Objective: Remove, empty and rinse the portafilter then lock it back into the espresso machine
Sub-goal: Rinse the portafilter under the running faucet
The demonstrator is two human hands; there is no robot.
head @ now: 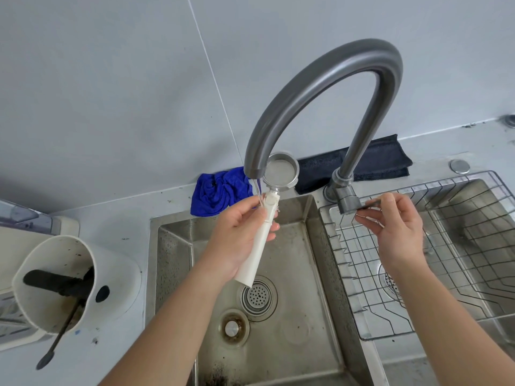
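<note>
The portafilter point(280, 169) has a round steel basket and a long white handle point(257, 246). My left hand point(239, 227) grips that handle over the left sink basin point(295, 302), holding the basket up just behind the spout of the grey arched faucet point(320, 79). A thin stream of water point(257, 190) runs from the spout down onto the handle's top. The basket looks clean and pale inside. My right hand point(395, 227) pinches the thin dark faucet lever point(367, 206) beside the faucet's base.
A white knock box point(69, 277) with a black bar and coffee residue stands on the counter at left. A blue cloth point(217, 193) and a black cloth point(376, 162) lie behind the sink. A wire rack point(446, 260) sits in the right basin. The drain strainer point(257, 296) is below the handle.
</note>
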